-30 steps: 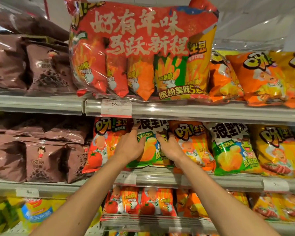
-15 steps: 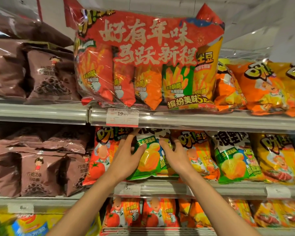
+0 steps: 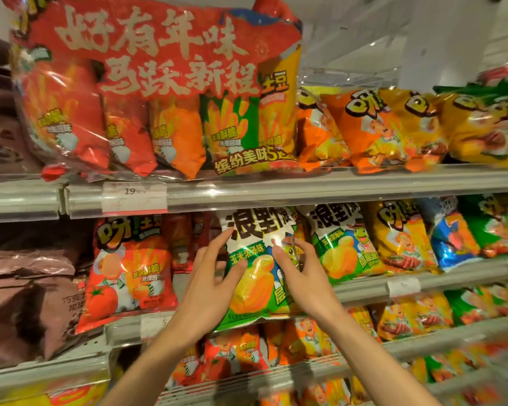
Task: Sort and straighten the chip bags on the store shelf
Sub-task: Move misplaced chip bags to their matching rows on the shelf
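A green-and-white chip bag [image 3: 254, 291] is held upright in front of the middle shelf [image 3: 361, 288], its bottom hanging over the shelf rail. My left hand [image 3: 208, 291] grips its left edge with the thumb on the front. At the right edge, my right hand [image 3: 305, 282] pinches it, thumb on the front and fingers behind. A matching green-and-white bag [image 3: 345, 244] stands just to the right. A red tomato bag [image 3: 126, 273] stands to the left, with dark red bags [image 3: 185, 244] showing in the gap between.
A big red multipack [image 3: 159, 92] and orange and yellow bags [image 3: 373, 127] fill the upper shelf. Brown bags [image 3: 27, 303] lie at the left. Yellow, blue and green bags [image 3: 452, 235] continue to the right. More red and orange bags [image 3: 235, 356] stand on the shelf below.
The green-and-white bag has come forward out of the row and shifted right, beside the matching bag. Both hands moved with it, and my view swung left and down.
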Tool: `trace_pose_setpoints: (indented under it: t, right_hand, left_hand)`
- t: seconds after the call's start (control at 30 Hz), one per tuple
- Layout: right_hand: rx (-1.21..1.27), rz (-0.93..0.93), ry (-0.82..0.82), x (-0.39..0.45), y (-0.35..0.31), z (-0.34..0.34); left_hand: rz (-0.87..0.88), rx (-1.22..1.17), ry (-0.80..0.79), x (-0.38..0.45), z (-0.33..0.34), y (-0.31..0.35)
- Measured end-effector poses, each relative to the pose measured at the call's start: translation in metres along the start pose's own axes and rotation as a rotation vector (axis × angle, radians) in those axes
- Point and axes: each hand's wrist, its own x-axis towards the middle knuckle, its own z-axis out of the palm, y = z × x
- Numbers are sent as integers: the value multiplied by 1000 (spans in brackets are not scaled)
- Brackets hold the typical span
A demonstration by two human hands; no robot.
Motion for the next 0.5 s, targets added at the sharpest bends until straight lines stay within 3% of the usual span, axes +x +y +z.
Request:
trace_pose_setpoints:
  t: [0.23,0.5]
  right_hand:
    - [-18,47,73,-20,27,-111]
    - [-74,92,190,-40,76,-289]
  left_hand:
    - [83,-52,-71,-10,98,48]
    - [156,-67,-161,-31,264,122]
